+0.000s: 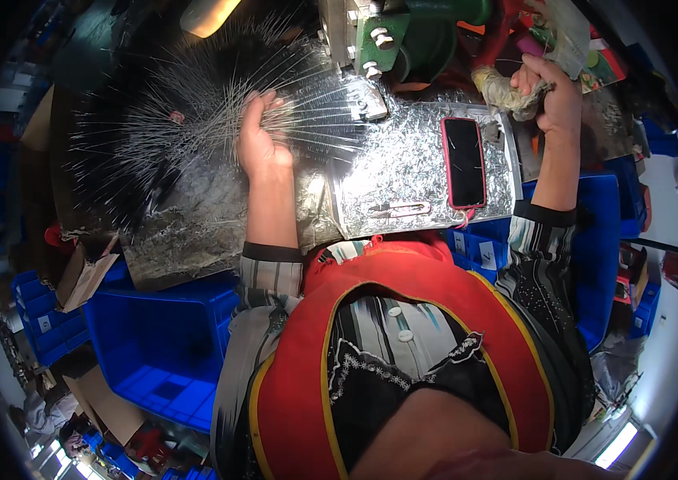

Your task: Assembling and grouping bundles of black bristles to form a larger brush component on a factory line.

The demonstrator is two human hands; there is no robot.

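A worker's left hand (pixel 263 144) closes on part of a spray of thin wires (pixel 211 132) left of a green machine (pixel 427 48), the strands fanning out on both sides of the grip; how many it holds cannot be told. The right hand (pixel 551 92) curls around a cloth-wrapped lever (pixel 507 92) right of the machine. The step appears to be feeding wire while working the lever; the next move seemingly calls for keeping the fingers clear and strands separated.
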